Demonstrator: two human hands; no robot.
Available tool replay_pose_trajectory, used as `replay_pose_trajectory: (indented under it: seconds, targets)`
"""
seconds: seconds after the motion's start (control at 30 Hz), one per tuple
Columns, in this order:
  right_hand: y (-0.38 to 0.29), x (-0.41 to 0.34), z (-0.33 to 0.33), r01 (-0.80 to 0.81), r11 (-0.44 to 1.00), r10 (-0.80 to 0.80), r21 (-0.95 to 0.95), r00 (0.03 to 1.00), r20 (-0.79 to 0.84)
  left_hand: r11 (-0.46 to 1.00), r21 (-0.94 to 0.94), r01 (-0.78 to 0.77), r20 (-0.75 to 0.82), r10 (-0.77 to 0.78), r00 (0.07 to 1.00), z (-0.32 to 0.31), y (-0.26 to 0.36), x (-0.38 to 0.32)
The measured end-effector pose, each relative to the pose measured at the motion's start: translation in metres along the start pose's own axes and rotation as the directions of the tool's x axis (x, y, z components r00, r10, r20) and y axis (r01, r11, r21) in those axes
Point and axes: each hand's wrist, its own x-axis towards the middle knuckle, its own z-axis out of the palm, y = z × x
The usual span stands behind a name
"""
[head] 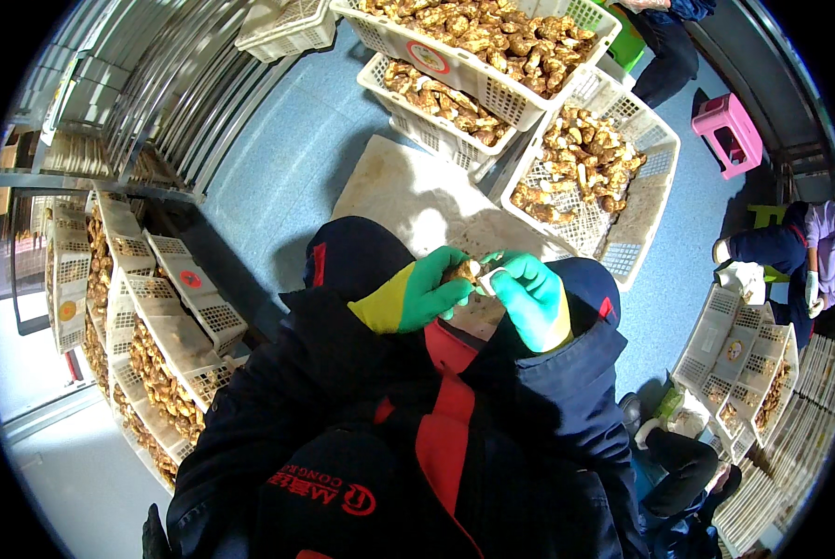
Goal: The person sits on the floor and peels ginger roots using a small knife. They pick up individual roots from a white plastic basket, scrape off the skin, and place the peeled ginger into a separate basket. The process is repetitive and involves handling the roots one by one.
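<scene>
Both my hands wear green gloves with yellow cuffs and meet above my lap. My left hand [431, 290] grips a brown mushroom [465, 271] with a pale stem end. In my right hand [529, 293] a small white object [489, 281] is pinched against the mushroom; its kind cannot be told. Beneath the hands a stained pale sheet [389, 182] covers part of the floor. Beyond it, a white plastic crate [641, 189] holds a loose heap of similar mushrooms [585, 154]. Two fuller crates stand stacked beside it, the upper crate [522, 108] heaped with mushrooms.
Stacked mushroom crates [180, 328] stand at the left near metal racking [173, 91]. A pink stool [728, 133] is at the upper right. Several people sit nearby, one in a purple top [826, 227], beside more crates [732, 349] at the right.
</scene>
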Motion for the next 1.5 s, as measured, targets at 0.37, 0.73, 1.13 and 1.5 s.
replay_pose_trajectory:
  seconds: [0.37,0.73,1.13,1.5]
  targets:
    - [0.005,-0.001,-0.005,-0.073,0.988,0.057,-0.133,0.991,-0.117,0.998,0.011,0.067,0.01,-0.067,0.998,0.0,0.008,0.001]
    - [0.003,-0.001,0.003,-0.008,0.987,-0.004,-0.159,0.997,-0.074,0.99,0.0,0.139,-0.108,-0.138,0.985,0.009,0.02,-0.005]
    - [-0.002,-0.002,0.0,-0.103,0.982,0.09,-0.156,0.992,-0.084,0.997,0.016,0.073,-0.042,-0.072,0.997,0.005,0.014,-0.005]
    - [-0.002,-0.004,0.005,-0.079,0.964,0.039,-0.254,0.987,-0.158,0.995,0.012,0.104,-0.021,-0.103,0.994,0.004,0.01,-0.002]
